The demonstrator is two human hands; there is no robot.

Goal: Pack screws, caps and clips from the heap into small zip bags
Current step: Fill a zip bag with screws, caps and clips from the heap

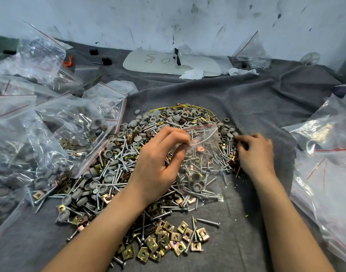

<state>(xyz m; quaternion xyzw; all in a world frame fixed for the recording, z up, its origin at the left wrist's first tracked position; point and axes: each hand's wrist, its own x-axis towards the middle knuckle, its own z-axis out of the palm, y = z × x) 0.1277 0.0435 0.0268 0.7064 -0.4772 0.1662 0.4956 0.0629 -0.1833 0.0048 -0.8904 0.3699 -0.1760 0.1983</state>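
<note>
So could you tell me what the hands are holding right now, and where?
The left hand pinches the small zip bag at its top edge. The right hand curls its fingers into the heap; whether they grip anything cannot be told.

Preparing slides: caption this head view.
Left hand pinches a small zip bag above the heap; right hand touches its edge.

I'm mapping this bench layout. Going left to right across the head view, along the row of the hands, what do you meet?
filled zip bags → left hand → small zip bag that it pinches → right hand → stack of clear bags
</note>
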